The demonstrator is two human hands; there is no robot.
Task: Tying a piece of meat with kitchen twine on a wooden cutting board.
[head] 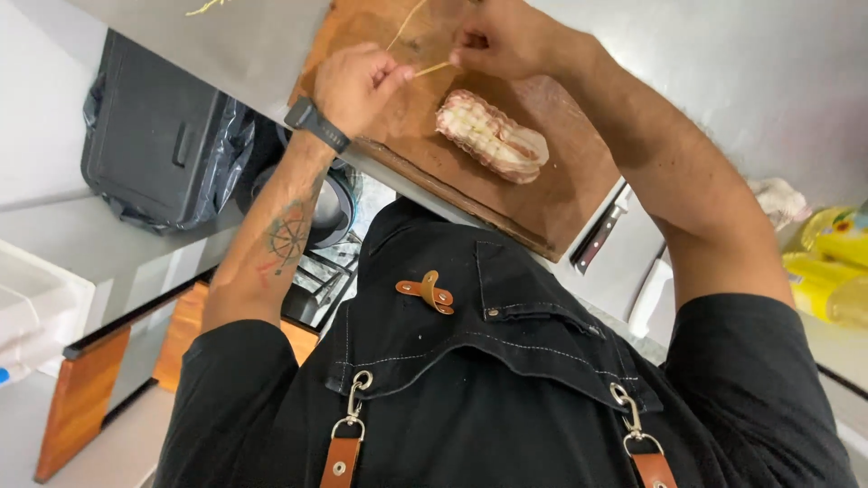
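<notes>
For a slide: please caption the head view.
Left hand and right hand hold thin pale twine above pink tied meat roll.

Both my bare forearms stretched forward, left hand (360, 86) and right hand (506, 36) close together, fingertips pinched tight.

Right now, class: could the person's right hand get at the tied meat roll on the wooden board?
Probably yes. The right hand is close beside the meat roll on the wooden board, with only bare board between. It is busy, though, pinching a string that the left hand also grips.
</notes>
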